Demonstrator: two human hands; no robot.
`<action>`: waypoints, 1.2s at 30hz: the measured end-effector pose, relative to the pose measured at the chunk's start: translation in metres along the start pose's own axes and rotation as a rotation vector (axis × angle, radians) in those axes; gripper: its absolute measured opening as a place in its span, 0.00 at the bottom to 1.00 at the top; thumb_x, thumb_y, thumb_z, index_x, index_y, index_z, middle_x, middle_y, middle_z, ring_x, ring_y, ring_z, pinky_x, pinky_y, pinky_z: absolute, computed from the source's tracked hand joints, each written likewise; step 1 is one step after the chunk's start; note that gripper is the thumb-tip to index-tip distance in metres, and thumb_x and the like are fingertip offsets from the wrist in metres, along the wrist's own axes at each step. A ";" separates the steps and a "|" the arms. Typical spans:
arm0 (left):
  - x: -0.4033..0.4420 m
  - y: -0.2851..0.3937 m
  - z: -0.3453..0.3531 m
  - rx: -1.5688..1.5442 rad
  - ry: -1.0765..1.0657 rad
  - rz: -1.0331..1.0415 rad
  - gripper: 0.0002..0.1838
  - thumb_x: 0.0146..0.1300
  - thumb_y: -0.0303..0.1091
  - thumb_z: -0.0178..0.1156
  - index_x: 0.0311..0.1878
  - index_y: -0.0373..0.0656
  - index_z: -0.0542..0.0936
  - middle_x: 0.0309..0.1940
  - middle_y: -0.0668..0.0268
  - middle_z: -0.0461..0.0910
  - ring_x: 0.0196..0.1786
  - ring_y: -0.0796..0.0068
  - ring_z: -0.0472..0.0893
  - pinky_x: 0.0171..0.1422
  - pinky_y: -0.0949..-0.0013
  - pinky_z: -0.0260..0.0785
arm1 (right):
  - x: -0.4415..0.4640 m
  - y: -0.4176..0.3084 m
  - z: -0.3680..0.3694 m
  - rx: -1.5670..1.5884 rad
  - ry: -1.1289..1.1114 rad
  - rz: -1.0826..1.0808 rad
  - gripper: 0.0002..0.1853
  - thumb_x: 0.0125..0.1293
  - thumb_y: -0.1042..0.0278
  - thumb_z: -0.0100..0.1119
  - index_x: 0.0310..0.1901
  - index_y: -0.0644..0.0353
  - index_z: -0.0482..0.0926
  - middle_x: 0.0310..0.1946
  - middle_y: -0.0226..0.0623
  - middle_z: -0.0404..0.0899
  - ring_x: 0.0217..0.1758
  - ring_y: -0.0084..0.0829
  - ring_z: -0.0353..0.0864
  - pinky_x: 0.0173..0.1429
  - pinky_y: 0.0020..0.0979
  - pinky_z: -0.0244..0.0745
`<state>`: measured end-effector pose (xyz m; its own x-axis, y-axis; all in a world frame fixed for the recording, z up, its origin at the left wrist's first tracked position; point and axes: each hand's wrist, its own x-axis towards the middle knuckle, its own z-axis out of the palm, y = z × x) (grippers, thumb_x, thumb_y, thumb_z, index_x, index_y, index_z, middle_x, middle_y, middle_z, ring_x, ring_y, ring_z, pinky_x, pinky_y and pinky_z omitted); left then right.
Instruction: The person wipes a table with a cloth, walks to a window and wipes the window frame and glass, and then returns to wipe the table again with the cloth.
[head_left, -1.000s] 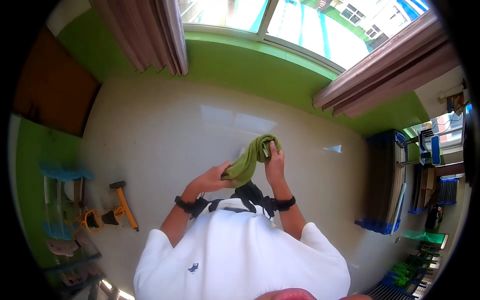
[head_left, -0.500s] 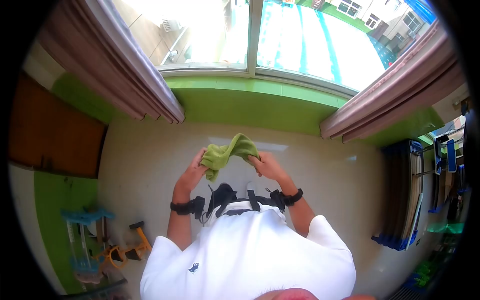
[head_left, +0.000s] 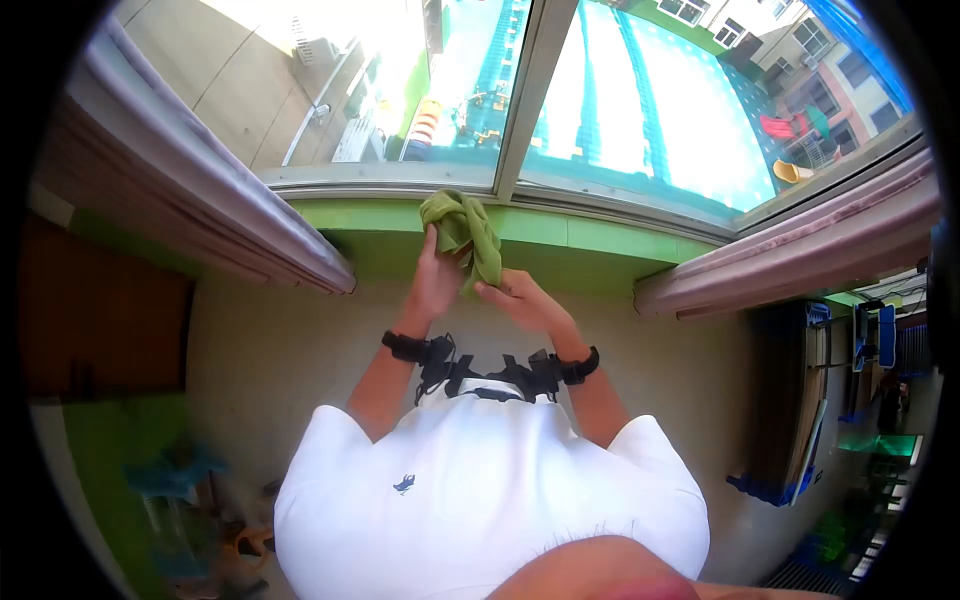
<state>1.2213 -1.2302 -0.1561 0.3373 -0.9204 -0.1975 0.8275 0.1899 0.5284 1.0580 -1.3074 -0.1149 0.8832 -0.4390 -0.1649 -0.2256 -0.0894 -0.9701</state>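
A green cloth, bunched and folded over itself, is held up between both hands in front of the window. My left hand grips its left side, fingers pointing up into the folds. Lower down, my right hand pinches the hanging right end between thumb and fingers. Behind the cloth runs the green tiled window sill, which the cloth overlaps in view; whether it touches the sill I cannot tell.
Above the sill stands a framed window. Pink curtains hang at the left and right. Stacked boards with blue ends stand on the right. A brown cabinet is at the left, with a blue stand below it.
Both hands and the cloth have moved forward, up toward the window sill. The hands are closer together, and the cloth is more bunched. The view has shifted toward the window.
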 end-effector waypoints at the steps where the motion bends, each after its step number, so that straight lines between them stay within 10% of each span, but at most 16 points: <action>1: 0.018 0.008 0.015 0.006 -0.092 -0.041 0.28 0.72 0.54 0.37 0.66 0.47 0.61 0.61 0.65 0.67 0.63 0.69 0.67 0.62 0.56 0.65 | 0.017 -0.002 -0.007 -0.239 -0.026 -0.070 0.15 0.68 0.60 0.51 0.44 0.64 0.76 0.36 0.39 0.80 0.39 0.38 0.79 0.41 0.39 0.70; 5: 0.088 0.032 0.045 0.059 -0.234 0.124 0.29 0.71 0.56 0.40 0.68 0.48 0.58 0.62 0.64 0.66 0.64 0.65 0.65 0.62 0.56 0.65 | 0.072 -0.003 -0.051 -0.473 0.160 -0.275 0.14 0.63 0.65 0.55 0.46 0.65 0.75 0.37 0.45 0.78 0.41 0.50 0.76 0.44 0.43 0.70; 11: 0.177 0.129 0.068 0.894 0.089 1.212 0.20 0.71 0.32 0.48 0.65 0.45 0.62 0.53 0.68 0.73 0.54 0.77 0.72 0.58 0.71 0.65 | 0.137 -0.054 -0.161 -0.725 0.613 -0.628 0.26 0.62 0.67 0.56 0.62 0.56 0.64 0.61 0.47 0.64 0.64 0.47 0.64 0.65 0.43 0.62; 16: 0.232 0.162 0.100 1.554 0.256 1.463 0.19 0.68 0.30 0.51 0.60 0.34 0.67 0.62 0.45 0.63 0.67 0.47 0.60 0.69 0.53 0.54 | 0.173 -0.115 -0.216 -0.804 0.766 -0.950 0.31 0.62 0.60 0.59 0.64 0.58 0.61 0.68 0.47 0.53 0.71 0.49 0.53 0.67 0.50 0.58; 18: 0.255 0.145 0.100 1.571 0.189 1.633 0.21 0.62 0.27 0.58 0.60 0.42 0.72 0.68 0.52 0.55 0.70 0.53 0.57 0.69 0.60 0.53 | 0.191 -0.126 -0.223 -0.795 0.745 -1.036 0.34 0.60 0.59 0.62 0.65 0.58 0.60 0.68 0.49 0.50 0.72 0.52 0.50 0.68 0.51 0.56; 30: 0.277 -0.019 -0.033 1.358 0.675 0.986 0.26 0.60 0.19 0.50 0.63 0.43 0.67 0.61 0.44 0.56 0.62 0.40 0.62 0.63 0.52 0.61 | 0.252 -0.099 -0.205 -0.471 0.542 -1.114 0.42 0.57 0.64 0.63 0.70 0.62 0.50 0.72 0.58 0.35 0.76 0.54 0.36 0.72 0.47 0.50; 36: 0.272 0.024 0.008 1.402 0.700 1.148 0.24 0.57 0.18 0.50 0.58 0.41 0.69 0.54 0.46 0.60 0.55 0.42 0.67 0.57 0.52 0.65 | 0.259 -0.094 -0.197 -0.520 0.723 -1.146 0.41 0.55 0.69 0.64 0.68 0.64 0.53 0.71 0.61 0.42 0.73 0.56 0.48 0.70 0.47 0.54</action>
<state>1.3292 -1.4783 -0.1908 0.7555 -0.2315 0.6128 -0.6526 -0.1838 0.7351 1.2272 -1.5892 -0.0309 0.3169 -0.2374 0.9183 0.1884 -0.9331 -0.3063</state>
